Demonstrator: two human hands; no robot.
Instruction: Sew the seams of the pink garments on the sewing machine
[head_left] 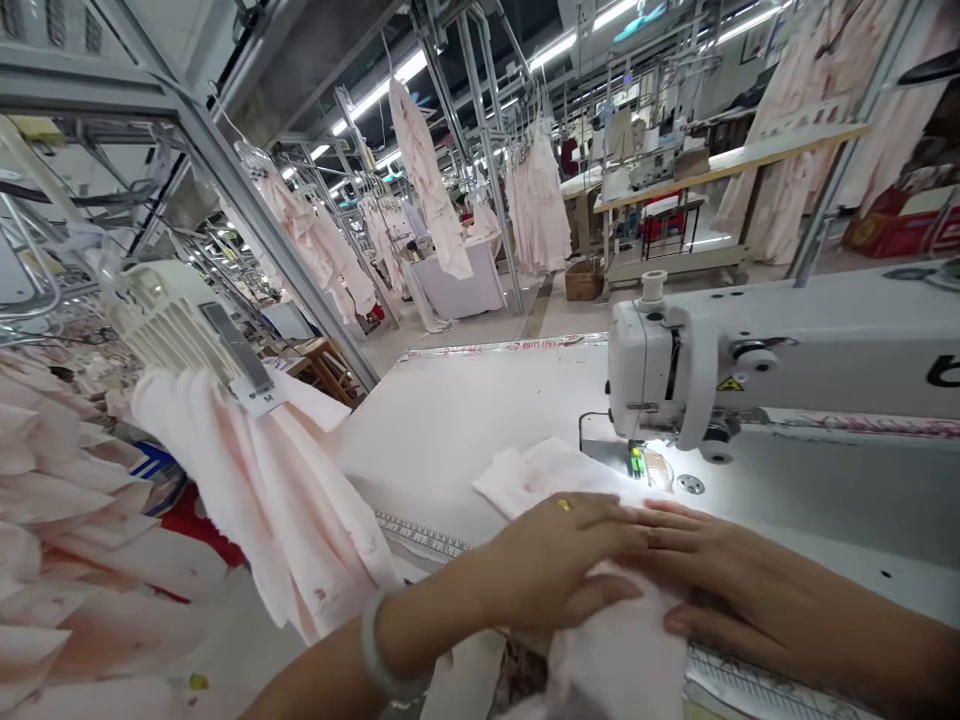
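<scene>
A pale pink cloth piece [540,475] lies on the white sewing table, one end close to the lit needle area and the other hanging over the front edge. My left hand [566,555], with a ring and a pale bangle, rests on the cloth, fingers stretched to the right and thumb apart. Beside it my right hand [720,560] lies flat, its fingertips meeting or overlapping those of the left; the exact contact is unclear. Just beyond the hands is the sewing machine head [649,370], with a green part [636,462] near the presser foot, which is partly hidden by glare.
Left of the table, pale pink garments [300,500] hang from a clamp hanger [195,325] tagged M. More cloth [67,560] is piled at far left. A measuring tape [424,537] runs along the table's front edge. A metal post [277,240] rises behind.
</scene>
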